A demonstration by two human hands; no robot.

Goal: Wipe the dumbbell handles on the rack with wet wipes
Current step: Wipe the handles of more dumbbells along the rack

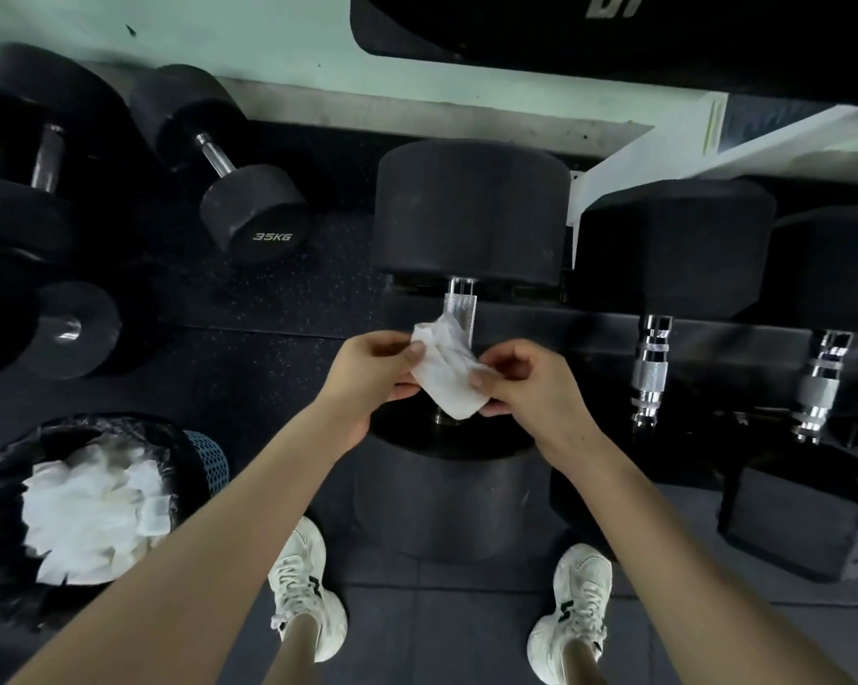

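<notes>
A white wet wipe (449, 373) is held between both hands, just above the knurled steel handle (460, 309) of a big round black dumbbell (469, 210) on the rack. My left hand (372, 378) pinches the wipe's upper left edge. My right hand (530, 383) pinches its lower right side. The wipe and hands hide the lower half of the handle. Two hex dumbbells with chrome handles (650, 370) (820, 388) lie on the rack to the right.
A bin lined with a black bag (1, 487) and holding several used white wipes (90, 506) stands on the floor at the lower left. Round dumbbells, one marked 35KG (253, 210), lie on the floor at the left. My white shoes (305, 585) stand below the rack.
</notes>
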